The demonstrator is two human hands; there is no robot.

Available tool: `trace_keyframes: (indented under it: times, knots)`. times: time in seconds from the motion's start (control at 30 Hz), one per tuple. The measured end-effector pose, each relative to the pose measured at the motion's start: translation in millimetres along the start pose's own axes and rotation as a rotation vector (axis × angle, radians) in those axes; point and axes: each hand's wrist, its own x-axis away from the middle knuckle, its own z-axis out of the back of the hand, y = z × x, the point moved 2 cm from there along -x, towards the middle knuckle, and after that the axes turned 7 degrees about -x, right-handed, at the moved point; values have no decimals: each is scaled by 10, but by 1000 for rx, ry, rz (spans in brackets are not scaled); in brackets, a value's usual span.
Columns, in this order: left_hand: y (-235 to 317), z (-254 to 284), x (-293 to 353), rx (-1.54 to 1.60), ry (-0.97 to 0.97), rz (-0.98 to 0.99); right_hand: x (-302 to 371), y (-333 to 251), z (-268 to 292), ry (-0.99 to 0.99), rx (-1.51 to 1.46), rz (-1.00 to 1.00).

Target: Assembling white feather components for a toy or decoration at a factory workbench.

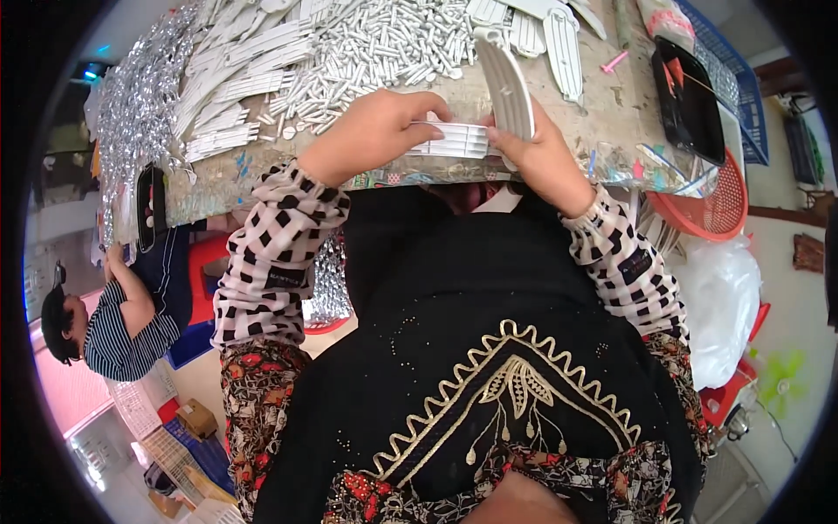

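Observation:
Near the table's front edge, my left hand (pixel 371 135) grips one end of a short white plastic piece with ribs (pixel 458 141) between thumb and fingers. My right hand (pixel 556 164) is closed around a longer, curved white plastic slat (pixel 506 87), which stands up tilted with its grooved side showing. The right thumb rests at the other end of the ribbed piece, where the two parts meet. Whether they are joined there I cannot tell. Beyond my hands lies a heap of small white plastic pegs (pixel 375 57).
Stacked white slats (pixel 240 74) and silver tinsel (pixel 144 87) cover the left of the worn table (pixel 611 122). A black tray (pixel 690 105) and a pink peg (pixel 614 62) lie at right. An orange-red basket (pixel 711 205) is beside the table. Another person (pixel 131 323) works at far left.

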Motion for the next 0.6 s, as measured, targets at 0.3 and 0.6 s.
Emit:
trace_keyframes:
  times: [0.3,0.6]
  knots:
    - [-518,47,197,-113,860,-53,105,119,244,292,193,-17]
    - [-843,-175,391,-408,687,137,12,-2,625,428,488,56]
